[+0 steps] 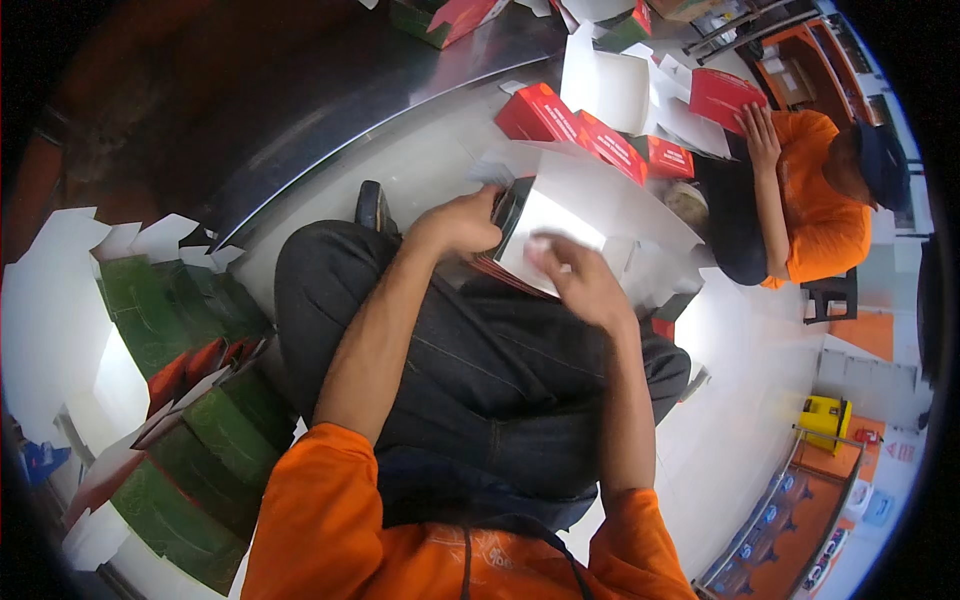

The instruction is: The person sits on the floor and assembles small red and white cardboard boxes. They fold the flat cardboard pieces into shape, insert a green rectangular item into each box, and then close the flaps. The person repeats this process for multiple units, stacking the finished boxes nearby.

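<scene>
An open cardboard box [562,212] sits over my crossed legs, white inside, with dark and red outer edges and a wide flap spread to the right. My left hand [462,222] grips the box's left side, the fingers partly hidden behind its wall. Over the box's near part is my right hand [588,282]. Its fingertips are smeared by motion against the white inside, so whether they pinch the card cannot be told.
Stacks of green and red folded boxes [200,430] stand at my left. Red boxes [570,125] lie ahead, below a dark metal-edged surface [370,120]. A co-worker in orange [815,195] sits at the right, a hand on a red box [722,97]. Bottle racks [775,520] stand lower right.
</scene>
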Tool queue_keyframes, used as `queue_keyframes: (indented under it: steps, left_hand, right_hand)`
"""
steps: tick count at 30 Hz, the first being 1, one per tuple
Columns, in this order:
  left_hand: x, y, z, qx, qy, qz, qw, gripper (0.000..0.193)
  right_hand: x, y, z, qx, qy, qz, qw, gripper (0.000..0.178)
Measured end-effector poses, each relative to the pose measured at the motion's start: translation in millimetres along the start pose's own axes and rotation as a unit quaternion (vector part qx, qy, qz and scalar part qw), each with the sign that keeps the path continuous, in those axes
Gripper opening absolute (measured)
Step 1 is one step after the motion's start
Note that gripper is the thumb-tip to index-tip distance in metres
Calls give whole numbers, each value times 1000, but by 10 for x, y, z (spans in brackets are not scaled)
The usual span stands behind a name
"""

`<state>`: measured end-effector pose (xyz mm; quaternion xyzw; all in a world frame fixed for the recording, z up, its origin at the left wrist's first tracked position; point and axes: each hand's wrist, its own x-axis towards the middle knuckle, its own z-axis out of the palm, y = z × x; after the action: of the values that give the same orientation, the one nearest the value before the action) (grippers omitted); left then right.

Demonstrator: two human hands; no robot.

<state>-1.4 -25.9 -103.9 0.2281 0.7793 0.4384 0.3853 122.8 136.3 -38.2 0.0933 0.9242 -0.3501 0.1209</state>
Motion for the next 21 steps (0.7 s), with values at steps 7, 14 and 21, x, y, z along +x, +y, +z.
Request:
queue_keyframes:
  steps: [7, 14, 21]
  left_hand:
    - [138, -23, 82, 6, 119, 65, 991, 58]
    - [324, -4, 246, 21, 295, 116, 948, 16]
    - [259, 72, 259, 15, 304, 128, 944, 15]
  right_hand:
    - [641, -252, 181, -67, 128, 34, 989, 36]
    - [591, -241, 224, -83, 125, 40, 988, 36]
    - [585, -274, 166, -70, 100, 24, 992, 36]
